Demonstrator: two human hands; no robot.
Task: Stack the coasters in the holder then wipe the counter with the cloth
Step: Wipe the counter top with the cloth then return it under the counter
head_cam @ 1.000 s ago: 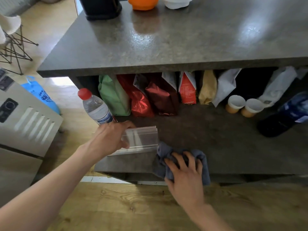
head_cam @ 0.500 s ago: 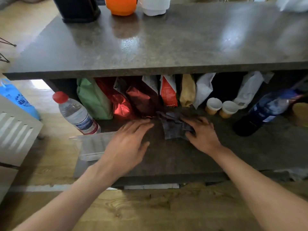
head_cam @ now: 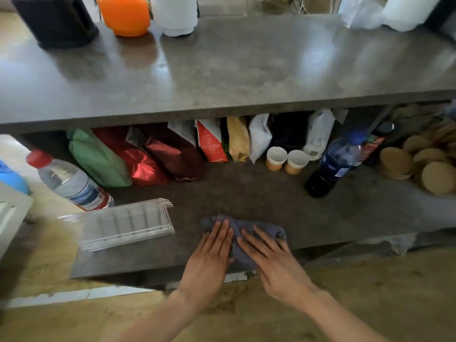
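Dark lower shelf is being wiped: left hand and right hand are pressing flat, fingers straight, on the cloth; keeping even pressure seems best.

Lower shelf, rear row: green bag, red foil bags, tan pouch, white pouch. Two paper cups beside dark bottle. Water bottle at left. Orange bowl on top.
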